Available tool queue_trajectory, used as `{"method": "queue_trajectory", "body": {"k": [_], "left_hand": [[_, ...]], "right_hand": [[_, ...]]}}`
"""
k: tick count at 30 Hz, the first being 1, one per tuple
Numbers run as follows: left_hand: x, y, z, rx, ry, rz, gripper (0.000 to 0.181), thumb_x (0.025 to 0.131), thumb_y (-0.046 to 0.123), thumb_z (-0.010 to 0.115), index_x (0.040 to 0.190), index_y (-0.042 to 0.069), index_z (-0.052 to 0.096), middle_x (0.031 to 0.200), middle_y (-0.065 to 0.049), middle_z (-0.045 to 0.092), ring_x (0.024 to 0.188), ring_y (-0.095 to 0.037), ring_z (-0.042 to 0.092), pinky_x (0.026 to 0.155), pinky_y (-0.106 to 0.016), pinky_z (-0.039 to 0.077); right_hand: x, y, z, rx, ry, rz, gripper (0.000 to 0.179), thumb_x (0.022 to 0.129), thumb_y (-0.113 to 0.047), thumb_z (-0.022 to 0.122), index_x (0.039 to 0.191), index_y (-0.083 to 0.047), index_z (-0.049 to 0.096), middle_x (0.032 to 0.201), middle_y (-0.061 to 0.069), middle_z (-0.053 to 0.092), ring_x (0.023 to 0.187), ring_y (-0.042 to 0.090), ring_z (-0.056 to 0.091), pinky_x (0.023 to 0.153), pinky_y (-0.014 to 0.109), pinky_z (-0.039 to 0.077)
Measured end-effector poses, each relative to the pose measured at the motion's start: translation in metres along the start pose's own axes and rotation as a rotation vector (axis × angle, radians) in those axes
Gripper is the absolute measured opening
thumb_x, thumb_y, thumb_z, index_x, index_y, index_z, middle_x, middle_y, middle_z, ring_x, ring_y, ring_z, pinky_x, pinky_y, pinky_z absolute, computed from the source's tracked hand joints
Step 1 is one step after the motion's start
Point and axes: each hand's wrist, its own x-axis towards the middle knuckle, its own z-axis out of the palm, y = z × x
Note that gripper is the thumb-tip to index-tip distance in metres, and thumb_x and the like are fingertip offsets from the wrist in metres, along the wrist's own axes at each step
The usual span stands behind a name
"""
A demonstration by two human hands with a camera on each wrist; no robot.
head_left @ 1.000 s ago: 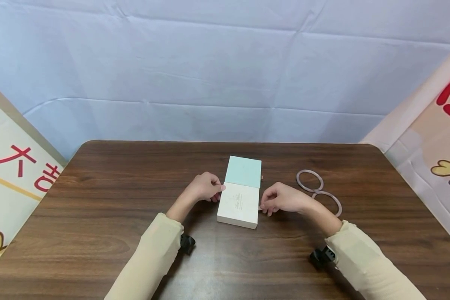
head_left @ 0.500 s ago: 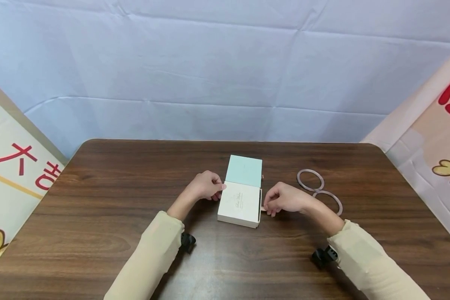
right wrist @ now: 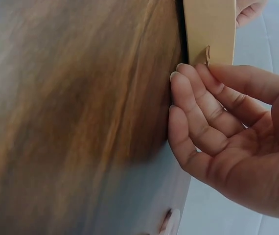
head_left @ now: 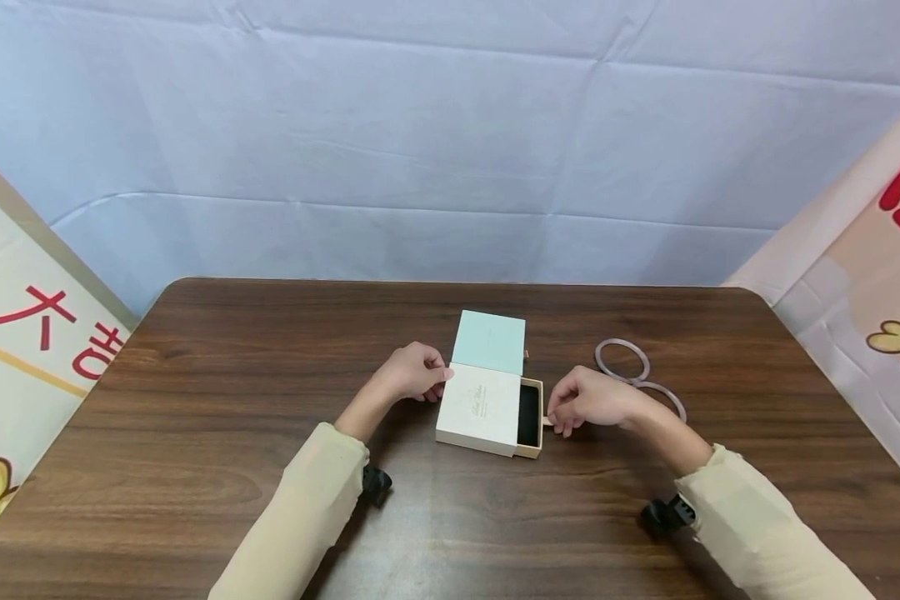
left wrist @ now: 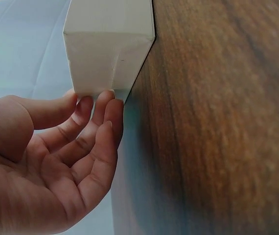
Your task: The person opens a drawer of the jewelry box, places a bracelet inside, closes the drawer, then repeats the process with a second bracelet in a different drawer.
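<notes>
A white drawer-style gift box (head_left: 480, 406) with faint gold lettering lies flat on the table, its inner tray (head_left: 529, 414) drawn partly out to the right. Black lining shows inside the tray. My right hand (head_left: 588, 400) pinches a small ribbon pull tab (right wrist: 208, 54) on the tray's end between thumb and forefinger. At the opposite side, my left hand (head_left: 414, 373) holds the sleeve by its far left corner, thumb on the upper edge and fingertips against the side wall. A pale mint box (head_left: 490, 342) sits directly behind the white one, with a small tab at its right.
Two pale lilac rings (head_left: 621, 341) lie at the right, behind my right wrist, which hides part of the nearer one. The brown wood-grain table (head_left: 217, 400) reaches back to a pale cloth backdrop (head_left: 420, 150). Printed banners (head_left: 37, 358) hang at both sides.
My right hand has moved to the right with the ribbon tab, sliding the tray out of the white sleeve and uncovering its black interior. My left hand has stayed in place.
</notes>
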Motion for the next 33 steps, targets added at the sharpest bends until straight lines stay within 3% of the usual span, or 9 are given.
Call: {"method": "queue_trajectory", "body": {"k": [33], "left_hand": [[0.002, -0.002, 0.0, -0.011, -0.01, 0.002, 0.021, 0.092, 0.018, 0.058, 0.076, 0.003, 0.059, 0.067, -0.008, 0.062, 0.06, -0.016, 0.062, 0.055, -0.027, 0.049]], "right_hand": [[-0.024, 0.014, -0.014, -0.034, 0.0, 0.059, 0.012, 0.081, 0.006, 0.051, 0.079, 0.009, 0.063, 0.071, 0.01, 0.062, 0.064, 0.025, 0.061, 0.059, 0.033, 0.049]]}}
